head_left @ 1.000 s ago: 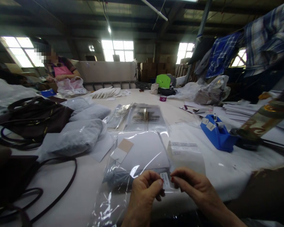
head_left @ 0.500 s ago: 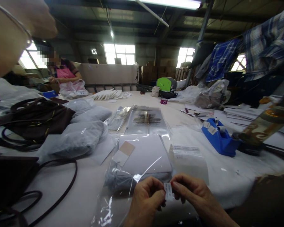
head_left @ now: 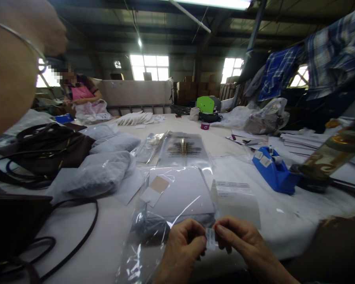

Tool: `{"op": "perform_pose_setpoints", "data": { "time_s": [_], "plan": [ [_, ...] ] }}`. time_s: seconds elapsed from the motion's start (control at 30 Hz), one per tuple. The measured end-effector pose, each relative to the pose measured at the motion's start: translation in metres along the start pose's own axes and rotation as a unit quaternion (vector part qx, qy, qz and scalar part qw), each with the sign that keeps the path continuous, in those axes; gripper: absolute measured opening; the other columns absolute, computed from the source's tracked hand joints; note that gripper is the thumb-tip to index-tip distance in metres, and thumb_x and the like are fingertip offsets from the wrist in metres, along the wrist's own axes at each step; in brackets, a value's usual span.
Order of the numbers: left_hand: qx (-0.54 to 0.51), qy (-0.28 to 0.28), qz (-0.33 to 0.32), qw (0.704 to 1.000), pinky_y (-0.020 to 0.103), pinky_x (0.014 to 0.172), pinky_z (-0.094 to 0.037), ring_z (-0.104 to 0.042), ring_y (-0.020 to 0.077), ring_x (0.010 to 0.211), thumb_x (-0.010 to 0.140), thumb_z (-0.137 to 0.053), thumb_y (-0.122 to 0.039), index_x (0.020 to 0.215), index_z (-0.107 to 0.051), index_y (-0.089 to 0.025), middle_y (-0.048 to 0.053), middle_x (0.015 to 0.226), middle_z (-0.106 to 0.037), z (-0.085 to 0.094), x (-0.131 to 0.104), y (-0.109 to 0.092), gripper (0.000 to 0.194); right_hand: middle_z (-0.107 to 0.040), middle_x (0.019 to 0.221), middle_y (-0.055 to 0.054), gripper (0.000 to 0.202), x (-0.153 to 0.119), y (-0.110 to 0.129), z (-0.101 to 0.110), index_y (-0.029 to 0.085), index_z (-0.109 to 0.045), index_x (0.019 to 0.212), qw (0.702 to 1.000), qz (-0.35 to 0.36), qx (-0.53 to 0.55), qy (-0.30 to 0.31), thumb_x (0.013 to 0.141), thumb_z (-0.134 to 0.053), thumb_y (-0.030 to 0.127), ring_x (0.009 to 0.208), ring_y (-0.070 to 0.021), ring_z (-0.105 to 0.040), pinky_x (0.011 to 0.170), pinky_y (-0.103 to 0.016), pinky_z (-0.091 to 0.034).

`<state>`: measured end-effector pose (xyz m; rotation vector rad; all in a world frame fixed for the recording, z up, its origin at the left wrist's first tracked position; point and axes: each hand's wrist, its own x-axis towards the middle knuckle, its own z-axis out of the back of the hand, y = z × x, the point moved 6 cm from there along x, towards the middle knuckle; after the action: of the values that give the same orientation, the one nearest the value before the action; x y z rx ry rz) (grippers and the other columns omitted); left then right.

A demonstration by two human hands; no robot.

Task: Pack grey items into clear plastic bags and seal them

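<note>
Between my two hands, near the table's front edge, is a small white printed label [head_left: 210, 239]. My left hand [head_left: 185, 246] pinches its left edge, thumb against fingers. The fingertips of my right hand [head_left: 239, 238] are closed on its right edge. Just beyond lies a clear plastic bag [head_left: 133, 252] with a white card [head_left: 180, 193] and something grey folded inside it. A small tan-and-white tag [head_left: 155, 190] shows on top of the card. To the right of the bag rests a backing sheet [head_left: 236, 205] with printed labels along its top.
A blue tape dispenser [head_left: 273, 171] and a bottle [head_left: 331, 157] stand at right. Clear bags [head_left: 183, 150] lie stacked ahead. Wrapped grey bundles [head_left: 97, 173] and a dark brown handbag [head_left: 56, 150] are at left. Another person's arm [head_left: 12, 71] reaches across the upper left; a person in pink [head_left: 83, 92] is beyond.
The other person's arm at upper left has shifted lower and now covers more of the view. My hands and the label have hardly moved.
</note>
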<state>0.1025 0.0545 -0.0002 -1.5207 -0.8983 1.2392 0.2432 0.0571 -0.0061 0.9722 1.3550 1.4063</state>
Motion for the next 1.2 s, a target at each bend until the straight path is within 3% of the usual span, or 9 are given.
{"op": "perform_pose_setpoints", "data": {
  "time_s": [0.27, 0.43, 0.6, 0.87, 1.1, 1.2],
  "plan": [
    [0.013, 0.013, 0.001, 1.0, 0.023, 0.05, -0.037, -0.046, 0.0103, 0.052, 0.06, -0.054, -0.024, 0.063, -0.053, -0.015, -0.003, 0.053, -0.049, -0.002, 0.001, 0.002, 0.009, -0.053, 0.058, 0.001, 0.035, -0.001, 0.01, -0.001, 0.016, -0.061, 0.069, 0.999, -0.006, -0.039, -0.015, 0.074, -0.06, 0.05, 0.055, -0.0114, -0.048, 0.051, -0.022, -0.039],
    [0.03, 0.016, 0.0, 0.999, 0.023, 0.051, -0.037, -0.046, 0.0103, 0.053, 0.062, -0.054, -0.026, 0.065, -0.054, -0.014, -0.003, 0.054, -0.05, -0.003, 0.001, 0.003, 0.012, -0.053, 0.057, 0.001, 0.032, -0.002, 0.002, 0.0, 0.016, -0.06, 0.069, 0.998, 0.0, -0.063, -0.029, 0.075, -0.061, 0.048, 0.053, -0.011, -0.047, 0.051, -0.022, -0.038],
    [-0.009, -0.021, -0.005, 1.0, 0.022, 0.049, -0.037, -0.048, 0.0108, 0.052, 0.061, -0.054, -0.026, 0.088, -0.053, -0.013, -0.005, 0.056, -0.05, -0.001, 0.001, 0.008, 0.029, -0.05, 0.054, 0.003, 0.036, -0.005, -0.01, 0.007, 0.016, -0.058, 0.065, 0.993, 0.0, 0.04, -0.115, 0.071, -0.065, 0.052, 0.05, -0.0099, -0.044, 0.048, -0.021, -0.037],
    [-0.017, -0.077, -0.021, 0.997, 0.02, 0.043, -0.036, -0.044, 0.0095, 0.05, 0.064, -0.058, -0.037, 0.068, -0.058, -0.013, -0.003, 0.054, -0.046, -0.003, 0.0, 0.004, 0.024, -0.052, 0.054, 0.003, 0.035, -0.009, -0.02, 0.001, 0.016, -0.059, 0.064, 0.969, -0.032, 0.176, -0.169, 0.065, -0.073, 0.048, 0.05, -0.0087, -0.045, 0.049, -0.02, -0.035],
    [0.005, -0.077, -0.007, 0.997, 0.022, 0.044, -0.035, -0.042, 0.0093, 0.045, 0.064, -0.058, -0.039, 0.064, -0.053, -0.014, -0.003, 0.047, -0.045, -0.007, 0.002, 0.009, 0.025, -0.051, 0.054, 0.003, 0.036, -0.01, -0.027, -0.007, 0.016, -0.058, 0.061, 0.969, -0.037, 0.187, -0.155, 0.066, -0.072, 0.049, 0.05, -0.0085, -0.045, 0.05, -0.02, -0.037],
    [0.063, -0.099, -0.023, 0.993, 0.023, 0.047, -0.035, -0.043, 0.0107, 0.047, 0.068, -0.056, -0.038, 0.063, -0.053, -0.016, -0.003, 0.048, -0.045, 0.003, -0.004, -0.001, 0.023, -0.055, 0.058, 0.002, 0.034, -0.008, -0.028, -0.01, 0.017, -0.062, 0.07, 0.978, -0.031, 0.169, -0.116, 0.073, -0.066, 0.051, 0.051, -0.0092, -0.048, 0.049, -0.02, -0.038]
  ]
}}
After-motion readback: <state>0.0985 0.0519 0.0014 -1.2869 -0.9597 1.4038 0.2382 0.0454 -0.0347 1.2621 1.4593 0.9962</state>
